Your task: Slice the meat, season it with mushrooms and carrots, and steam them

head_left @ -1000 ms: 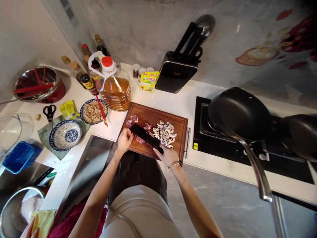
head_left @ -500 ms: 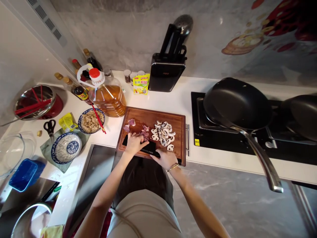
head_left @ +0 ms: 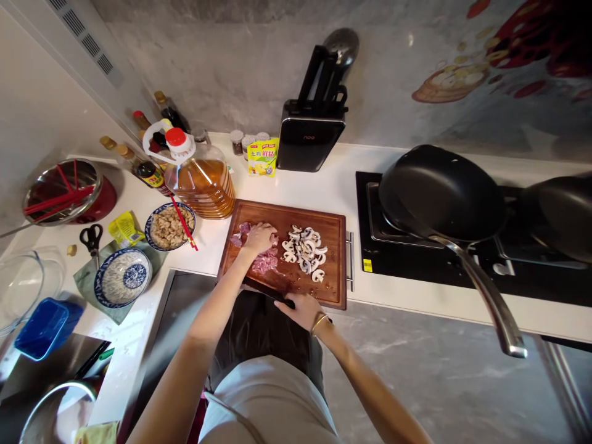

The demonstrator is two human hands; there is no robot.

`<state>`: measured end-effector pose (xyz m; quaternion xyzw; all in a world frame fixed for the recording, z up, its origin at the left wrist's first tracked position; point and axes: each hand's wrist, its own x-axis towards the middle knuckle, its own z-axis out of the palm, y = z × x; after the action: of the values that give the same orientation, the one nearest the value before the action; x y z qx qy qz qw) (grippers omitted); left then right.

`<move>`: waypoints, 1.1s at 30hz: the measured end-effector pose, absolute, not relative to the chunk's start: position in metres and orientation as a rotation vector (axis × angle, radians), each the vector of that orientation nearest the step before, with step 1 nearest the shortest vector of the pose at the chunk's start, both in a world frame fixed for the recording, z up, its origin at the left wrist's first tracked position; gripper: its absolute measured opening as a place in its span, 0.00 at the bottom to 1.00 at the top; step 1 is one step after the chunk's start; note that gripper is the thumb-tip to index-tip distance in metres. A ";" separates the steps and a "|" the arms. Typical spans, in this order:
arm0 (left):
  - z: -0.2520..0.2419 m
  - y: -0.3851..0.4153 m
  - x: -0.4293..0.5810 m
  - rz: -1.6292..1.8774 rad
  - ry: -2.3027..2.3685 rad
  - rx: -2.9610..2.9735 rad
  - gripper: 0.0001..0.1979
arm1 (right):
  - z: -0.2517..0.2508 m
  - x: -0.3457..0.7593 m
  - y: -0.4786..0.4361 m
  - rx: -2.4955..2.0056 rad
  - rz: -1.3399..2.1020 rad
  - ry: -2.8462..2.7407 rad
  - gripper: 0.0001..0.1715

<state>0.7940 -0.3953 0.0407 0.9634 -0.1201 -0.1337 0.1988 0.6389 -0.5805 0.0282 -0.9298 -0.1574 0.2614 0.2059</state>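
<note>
A wooden cutting board [head_left: 333, 228] lies on the white counter in front of me. Pink meat pieces [head_left: 264, 264] sit on its left half, and sliced white mushrooms [head_left: 305, 250] on its middle. My left hand [head_left: 259, 235] rests curled over meat near the board's upper left. My right hand [head_left: 303, 308] grips the handle of a black knife [head_left: 268, 291], whose blade lies along the board's near edge, below the meat.
A big oil bottle [head_left: 201, 176], sauce bottles, a bowl of chopped food [head_left: 169, 225] with red chopsticks and an empty patterned bowl [head_left: 123, 277] stand left. A knife block [head_left: 311, 139] is behind. Black pans [head_left: 444, 194] sit on the stove right.
My left hand moved from the near edge up to the meat at the board's upper left. The knife slid toward the near edge, uncovering a pile of cut meat.
</note>
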 end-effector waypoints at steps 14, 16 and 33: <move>0.058 -0.351 0.792 -0.452 -0.315 2.364 0.19 | 0.018 0.647 -0.610 -2.574 0.567 -0.239 0.34; 0.061 -0.333 0.784 -0.239 -0.238 2.297 0.18 | 0.017 0.641 -0.611 -2.561 0.565 -0.259 0.34; -0.011 -0.302 0.742 0.096 0.145 2.625 0.18 | 0.013 0.645 -0.610 -2.477 0.552 -0.241 0.37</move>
<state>0.7423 -0.3017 -0.0110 0.9655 0.0532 0.0353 0.2525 0.6446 -0.6100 0.0129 -0.9293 -0.0905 0.2070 0.2921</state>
